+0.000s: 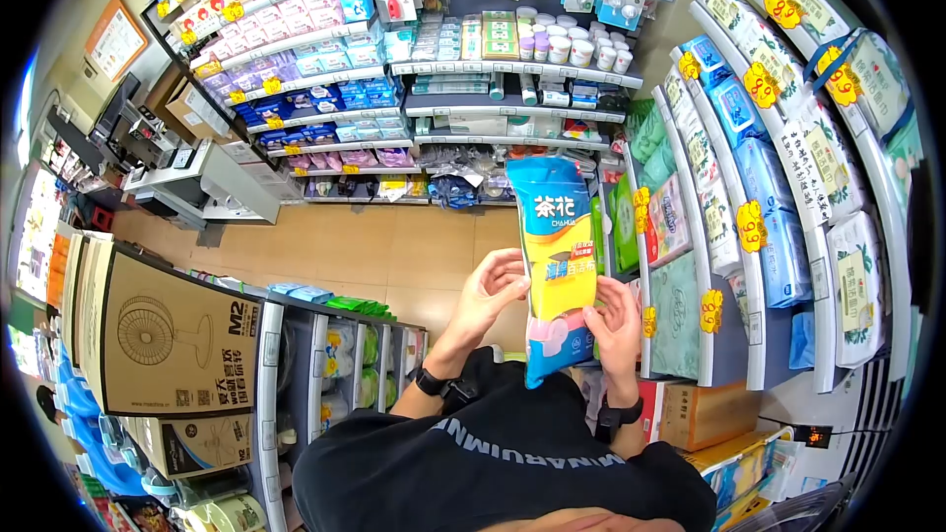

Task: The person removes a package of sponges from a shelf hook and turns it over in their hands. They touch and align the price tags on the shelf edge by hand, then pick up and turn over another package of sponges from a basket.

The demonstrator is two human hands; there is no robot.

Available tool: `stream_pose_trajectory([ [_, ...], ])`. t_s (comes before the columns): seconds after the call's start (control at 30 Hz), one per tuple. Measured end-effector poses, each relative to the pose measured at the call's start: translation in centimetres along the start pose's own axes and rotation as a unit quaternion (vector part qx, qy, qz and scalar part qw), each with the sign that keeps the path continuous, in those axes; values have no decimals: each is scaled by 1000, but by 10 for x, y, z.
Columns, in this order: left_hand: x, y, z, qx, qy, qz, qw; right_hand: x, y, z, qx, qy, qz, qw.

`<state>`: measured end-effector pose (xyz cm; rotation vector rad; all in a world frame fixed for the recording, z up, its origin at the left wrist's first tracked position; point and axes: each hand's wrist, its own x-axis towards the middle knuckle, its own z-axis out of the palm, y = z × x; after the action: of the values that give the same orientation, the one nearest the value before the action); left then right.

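A tall blue and yellow pack of cleaning sponges [564, 271], labelled CHAHUA, is held up in front of my chest, slightly tilted. Something pink shows through its lower part. My left hand [490, 298] grips the left edge, thumb on the front and fingers partly behind. On the opposite side, my right hand [617, 323] pinches the lower right edge, its thumb lying against the front. Both wrists wear dark bands. Parts of the fingers behind the pack are hidden.
Shelves of tissue packs [774, 197] with yellow price tags rise close on my right. Shelves [512, 69] of toiletries stand ahead across the tiled floor [394, 246]. At left are a fan box [177, 335], a low shelf [271, 374] and a checkout counter [232, 182].
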<state>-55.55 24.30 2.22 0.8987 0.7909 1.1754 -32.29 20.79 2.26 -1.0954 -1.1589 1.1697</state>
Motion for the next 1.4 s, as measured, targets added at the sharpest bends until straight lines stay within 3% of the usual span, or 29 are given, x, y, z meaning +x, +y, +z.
stream_pose_trajectory([
  [0.27, -3, -7, -4, 20, -90, -115, 989, -3, 7, 14, 66, -58, 39, 995],
  [0.33, -6, -8, -1, 22, -106, -149, 983, -2, 4, 16, 55, -103, 93, 989],
  [0.6, -2, -15, 1, -15, -83, -165, 983, -3, 14, 21, 84, -182, 90, 976],
  [0.67, -1, -15, 1, 32, -60, -130, 989, -3, 23, 16, 48, -190, 76, 978],
  [0.8, 2, -18, 3, 125, -28, -90, 988, -1, 5, 25, 114, -126, 38, 985],
  [0.93, 2, -18, 3, 132, -7, -73, 988, -1, -6, 28, 80, -84, 16, 993],
  [1.1, 4, -5, -4, 94, 7, -96, 991, 7, -1, 10, 46, -47, 83, 994],
  [1.4, 4, -1, -13, 43, -13, -77, 996, 13, 11, 2, 57, 5, 49, 997],
])
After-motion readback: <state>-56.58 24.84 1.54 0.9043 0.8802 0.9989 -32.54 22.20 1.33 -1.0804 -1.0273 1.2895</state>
